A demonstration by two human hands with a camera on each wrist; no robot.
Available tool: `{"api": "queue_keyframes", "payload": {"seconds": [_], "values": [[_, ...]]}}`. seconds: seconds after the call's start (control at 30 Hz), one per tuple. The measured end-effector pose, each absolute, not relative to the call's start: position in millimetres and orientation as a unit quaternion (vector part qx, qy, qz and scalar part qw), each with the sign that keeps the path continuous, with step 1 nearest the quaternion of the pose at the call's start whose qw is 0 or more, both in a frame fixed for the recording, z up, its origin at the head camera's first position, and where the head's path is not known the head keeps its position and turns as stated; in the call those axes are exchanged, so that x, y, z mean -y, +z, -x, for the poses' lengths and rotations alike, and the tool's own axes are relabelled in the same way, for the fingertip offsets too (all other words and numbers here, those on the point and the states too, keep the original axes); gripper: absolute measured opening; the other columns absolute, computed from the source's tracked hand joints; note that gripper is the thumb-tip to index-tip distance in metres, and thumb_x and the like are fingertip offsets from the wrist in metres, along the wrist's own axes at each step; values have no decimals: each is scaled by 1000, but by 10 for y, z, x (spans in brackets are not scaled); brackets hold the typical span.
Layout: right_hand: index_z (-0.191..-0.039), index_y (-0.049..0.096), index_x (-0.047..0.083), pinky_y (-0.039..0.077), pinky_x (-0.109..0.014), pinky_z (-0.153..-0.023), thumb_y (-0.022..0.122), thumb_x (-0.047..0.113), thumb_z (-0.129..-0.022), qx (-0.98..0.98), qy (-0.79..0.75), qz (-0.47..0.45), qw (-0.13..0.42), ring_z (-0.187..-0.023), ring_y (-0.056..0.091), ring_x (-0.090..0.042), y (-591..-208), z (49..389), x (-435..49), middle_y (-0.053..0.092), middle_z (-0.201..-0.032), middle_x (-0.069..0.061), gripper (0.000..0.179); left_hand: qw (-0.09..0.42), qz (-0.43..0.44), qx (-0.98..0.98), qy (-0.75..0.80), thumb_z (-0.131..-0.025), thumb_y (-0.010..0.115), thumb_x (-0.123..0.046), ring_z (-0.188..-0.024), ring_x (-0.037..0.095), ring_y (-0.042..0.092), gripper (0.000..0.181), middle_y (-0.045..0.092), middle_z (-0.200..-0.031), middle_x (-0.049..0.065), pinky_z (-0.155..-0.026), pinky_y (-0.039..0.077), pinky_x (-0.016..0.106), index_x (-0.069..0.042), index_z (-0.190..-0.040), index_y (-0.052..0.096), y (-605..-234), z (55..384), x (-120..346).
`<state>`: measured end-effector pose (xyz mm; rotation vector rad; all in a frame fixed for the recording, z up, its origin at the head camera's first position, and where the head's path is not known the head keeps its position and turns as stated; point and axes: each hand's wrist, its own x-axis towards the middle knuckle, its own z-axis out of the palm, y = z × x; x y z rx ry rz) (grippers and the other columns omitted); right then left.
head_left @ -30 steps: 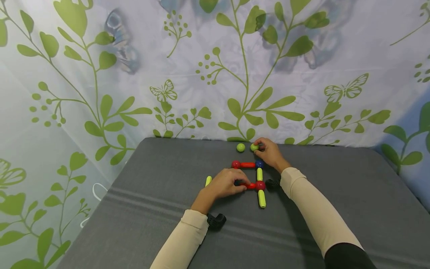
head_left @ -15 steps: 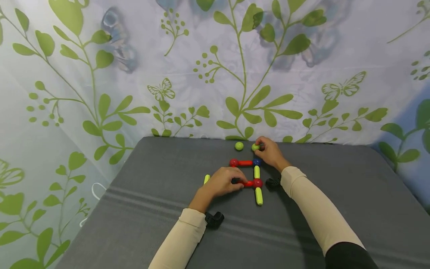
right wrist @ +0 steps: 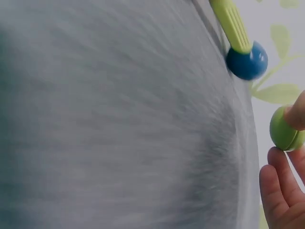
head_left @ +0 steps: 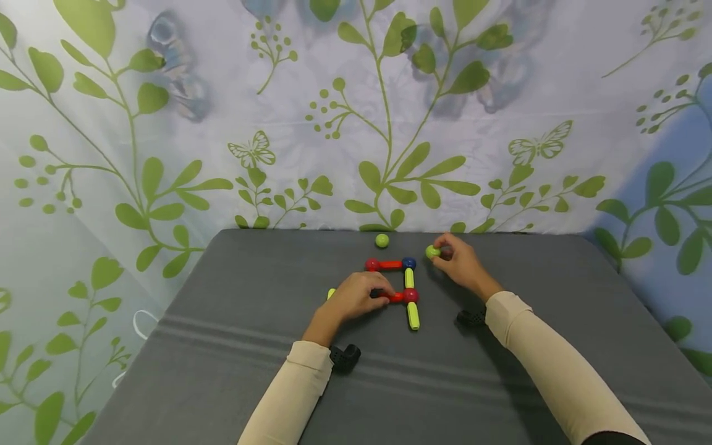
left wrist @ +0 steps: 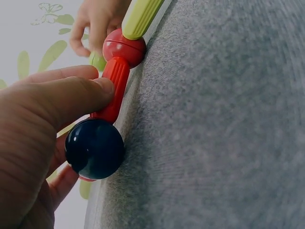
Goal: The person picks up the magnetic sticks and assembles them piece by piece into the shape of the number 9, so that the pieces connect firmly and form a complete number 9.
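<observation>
My left hand (head_left: 358,296) grips a red rod (left wrist: 116,78) of a ball-and-rod frame, thumb on one side and fingers behind it. A dark blue ball (left wrist: 95,149) joins the rod's near end, and a red ball (head_left: 410,295) its other end. From that red ball, one yellow-green rod (head_left: 413,316) points toward me and another runs back to a blue ball (head_left: 408,264). A second red rod (head_left: 390,264) links that blue ball to a far red ball (head_left: 371,264). My right hand (head_left: 459,262) pinches a green ball (head_left: 432,251) to the right of the frame.
Another green ball (head_left: 381,240) lies near the back edge of the grey table (head_left: 267,272). The tip of a yellow-green rod (head_left: 331,293) shows left of my left hand. Behind the table hangs a leaf-patterned cloth (head_left: 311,148).
My right hand has drawn the green ball away from the other green ball, to the right and a little toward me. My left hand keeps its grip on the rod. The head view has shifted slightly.
</observation>
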<state>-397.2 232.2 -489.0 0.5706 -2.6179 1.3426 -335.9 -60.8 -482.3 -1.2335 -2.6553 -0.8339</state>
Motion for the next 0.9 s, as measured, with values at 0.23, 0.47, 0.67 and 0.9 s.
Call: {"api": "queue_keyframes", "payload": {"seconds": [0.23,0.47,0.67,0.9], "values": [[-111,59,10,54,-29,-66,73,4,-94,854,484,-184,58,-99,69,-28,-4982,3499,-2350,66,-112,-12,23,43,395,874,-281,-92,77,-14,-101,9,63,13,70,-106,-7,-94,49,28,-18,-104,79,-4821,3358,602],[-110,57,-4,54,-30,-66,68,-7,-93,831,520,-194,44,-96,67,-40,-4617,2838,-2163,65,-112,-24,21,45,392,878,-271,-92,77,-15,-101,8,64,13,70,-106,-8,-93,49,29,-20,-104,79,-4818,3330,566],[-107,57,-2,55,-31,-66,69,-9,-91,819,529,-218,46,-89,68,-36,-4664,2582,-2074,65,-109,-21,21,69,409,875,-248,-92,76,-16,-103,8,63,14,69,-109,-7,-94,49,29,-20,-105,79,-4790,3306,466],[-105,59,6,55,-32,-66,74,-4,-90,802,539,-255,35,-87,68,-27,-4913,2474,-2074,65,-110,-13,24,53,431,863,-259,-94,74,-16,-112,15,60,24,65,-122,0,-98,48,32,-17,-118,76,-4719,3288,312]]}}
